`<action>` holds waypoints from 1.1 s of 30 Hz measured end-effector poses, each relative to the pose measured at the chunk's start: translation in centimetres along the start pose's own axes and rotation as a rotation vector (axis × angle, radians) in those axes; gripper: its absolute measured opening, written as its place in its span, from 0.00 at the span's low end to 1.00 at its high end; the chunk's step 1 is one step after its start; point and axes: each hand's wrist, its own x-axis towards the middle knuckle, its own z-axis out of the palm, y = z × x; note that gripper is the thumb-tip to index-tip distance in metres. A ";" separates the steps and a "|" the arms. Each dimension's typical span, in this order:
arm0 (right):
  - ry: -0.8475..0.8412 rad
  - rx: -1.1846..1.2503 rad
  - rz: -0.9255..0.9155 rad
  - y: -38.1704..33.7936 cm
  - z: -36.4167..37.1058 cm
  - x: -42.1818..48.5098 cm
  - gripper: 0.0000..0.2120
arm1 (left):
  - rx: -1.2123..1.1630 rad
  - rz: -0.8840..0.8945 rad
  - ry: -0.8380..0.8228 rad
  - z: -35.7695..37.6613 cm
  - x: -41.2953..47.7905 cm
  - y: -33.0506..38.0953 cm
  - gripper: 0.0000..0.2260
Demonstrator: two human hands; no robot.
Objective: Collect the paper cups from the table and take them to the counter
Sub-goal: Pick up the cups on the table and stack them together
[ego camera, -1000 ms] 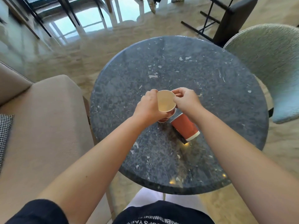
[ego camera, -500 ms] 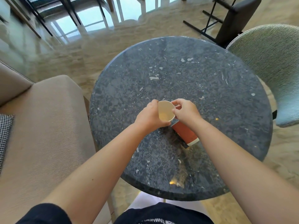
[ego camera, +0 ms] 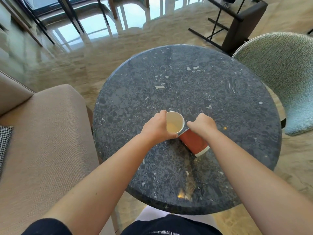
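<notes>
Paper cups (ego camera: pixel 176 124), nested, sit in the left hand (ego camera: pixel 156 127), which wraps around them; the right hand (ego camera: pixel 202 124) sits loosely curled beside the rim, holding nothing. Grip low and keep them upright while lifting.

Café or lounge seating area. Evidence: small round dark stone-patterned table (ego camera: pixel 194 85) with a polished top; beige upholstered sofa (ego camera: pixel 45 133) along its left edge, a houndstooth cushion (ego camera: pixel 4 145) on it; grey-green fabric tub chair (ego camera: pixel 284 73) at its far right edge; glossy marble-look floor (ego camera: pixel 105 48) reflecting tall windows; black metal-framed furniture (ego camera: pixel 237 26) beyond; disposable paper cups (ego camera: pixel 174 122) on the tabletop.
</notes>
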 end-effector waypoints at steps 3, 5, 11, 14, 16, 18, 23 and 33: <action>-0.040 0.008 0.048 0.4 0.2 -0.2 0.11 | -0.002 -0.005 -0.006 0.0 -0.1 0.0 0.38; -0.067 0.037 0.068 0.6 0.1 -0.4 0.11 | -0.004 -0.007 -0.007 0.0 -0.1 0.0 0.37; -0.065 -0.022 0.105 1.4 -1.1 -0.7 0.08 | -0.014 -0.009 -0.020 -0.1 0.0 0.1 0.38; -0.062 -0.013 0.135 2.0 -1.6 -0.5 0.08 | -0.010 -0.007 -0.025 -0.1 0.1 0.4 0.38; -0.054 0.008 0.131 2.2 -1.6 -0.4 0.08 | -0.001 -0.007 -0.028 0.0 0.2 0.5 0.39; -0.054 0.026 0.135 2.1 -1.5 -0.5 0.10 | 0.010 -0.008 -0.028 0.0 0.3 0.6 0.41; -0.155 -0.052 0.186 1.9 -0.9 -0.9 0.05 | 0.023 -0.003 -0.025 0.0 0.4 0.5 0.41; -0.034 -0.001 0.176 2.5 -3.0 -0.4 0.06 | 0.031 -0.003 -0.048 0.1 0.9 0.8 0.46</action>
